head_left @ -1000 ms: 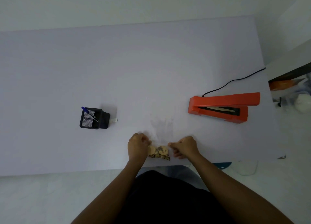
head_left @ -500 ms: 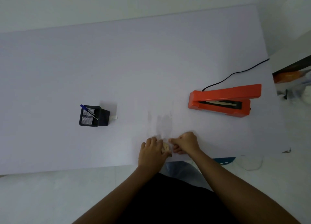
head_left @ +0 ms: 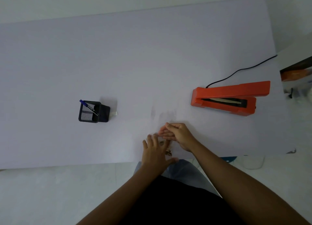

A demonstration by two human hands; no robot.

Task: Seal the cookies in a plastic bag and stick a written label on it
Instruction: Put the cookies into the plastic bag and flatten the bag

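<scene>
Pale lilac-white and plain, the table [head_left: 135,55] is carrying everything in view from the head camera. Near its front edge, the left hand [head_left: 156,153] is lying flat with fingers spread, pressing down over the cookies [head_left: 166,147]; only a brown and tan sliver of them is showing past the fingers, at the hand's right side. A clear plastic bag cannot be made out with any certainty around them, since the film is too faint against the table. The right hand [head_left: 179,135] is sitting just beyond and to the right of the left one, its fingers curled inward as if pinching something thin near the cookies; what it is gripping, if anything, cannot be told from here. The two hands are almost touching.

Well off to the right, an orange heat sealer [head_left: 226,98] is resting on the table with its arm raised, showing the dark sealing strip beneath, and a black cord [head_left: 239,70] is running from its back toward the table's right edge. Well to the left, a black mesh pen holder [head_left: 92,112] is standing upright with a blue-capped pen [head_left: 87,106] leaning inside it. A small white slip [head_left: 114,113] is lying just beside the holder's right side, too small to read.
</scene>
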